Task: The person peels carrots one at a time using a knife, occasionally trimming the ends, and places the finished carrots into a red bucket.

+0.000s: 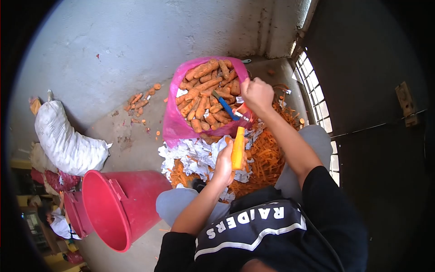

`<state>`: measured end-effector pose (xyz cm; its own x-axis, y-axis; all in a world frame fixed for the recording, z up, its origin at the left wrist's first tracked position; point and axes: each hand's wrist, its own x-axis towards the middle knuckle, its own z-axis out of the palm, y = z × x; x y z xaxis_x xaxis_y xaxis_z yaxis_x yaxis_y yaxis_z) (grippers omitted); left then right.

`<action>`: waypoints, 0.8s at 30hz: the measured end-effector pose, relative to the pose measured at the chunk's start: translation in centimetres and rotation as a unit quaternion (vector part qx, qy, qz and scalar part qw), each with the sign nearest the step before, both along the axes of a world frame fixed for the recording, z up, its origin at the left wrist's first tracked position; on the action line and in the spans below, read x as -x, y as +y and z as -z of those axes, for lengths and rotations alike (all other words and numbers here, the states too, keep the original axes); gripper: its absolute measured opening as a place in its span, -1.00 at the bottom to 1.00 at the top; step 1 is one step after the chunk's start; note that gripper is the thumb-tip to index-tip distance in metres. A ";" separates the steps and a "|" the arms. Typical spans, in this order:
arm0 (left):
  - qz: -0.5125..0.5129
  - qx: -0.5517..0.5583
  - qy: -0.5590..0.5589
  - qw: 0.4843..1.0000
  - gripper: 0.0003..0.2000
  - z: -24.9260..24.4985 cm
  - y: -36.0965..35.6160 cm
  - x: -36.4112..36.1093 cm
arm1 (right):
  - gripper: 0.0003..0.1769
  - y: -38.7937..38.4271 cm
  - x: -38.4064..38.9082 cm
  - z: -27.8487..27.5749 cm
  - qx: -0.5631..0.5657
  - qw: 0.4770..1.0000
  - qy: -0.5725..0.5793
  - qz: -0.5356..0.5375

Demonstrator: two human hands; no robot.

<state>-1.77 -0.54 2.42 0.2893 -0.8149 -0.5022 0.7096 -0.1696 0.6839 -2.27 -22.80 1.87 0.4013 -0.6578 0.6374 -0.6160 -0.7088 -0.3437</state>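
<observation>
My left hand (224, 163) is closed around a bright yellow-orange peeled carrot (237, 148), held upright above the peelings. My right hand (258, 95) is in a fist at the right rim of a pink plastic bag (170, 124) and seems to grip its edge; the fingertips are partly hidden. Unpeeled, soil-stained carrots (206, 86) fill the bag. A blue-handled tool (225, 107) with a dark tip lies across them, close to my right hand. Below the bag are crumpled white paper (195, 154) and a heap of orange peelings (267, 156) between my legs.
A large pink-red bucket (145, 195) lies tipped at the left, with another bucket (77, 213) behind it. A full white sack (68, 140) leans by the wall. Carrot pieces (138, 104) are scattered on the floor. A dark door (376, 81) stands at right; another person (61, 224) is far left.
</observation>
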 end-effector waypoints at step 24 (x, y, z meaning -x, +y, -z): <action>-0.149 -0.018 0.063 0.987 -0.67 0.0 -2.8 -0.8 | -0.52 7.3 2.3 -2.7 -0.193 0.964 0.056 -0.173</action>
<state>-1.00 -3.30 2.45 0.4462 -0.6849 -0.5760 0.8108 0.0370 0.5841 -4.54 -15.55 4.58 0.6920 -0.6514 0.3112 -0.4135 -0.7110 -0.5687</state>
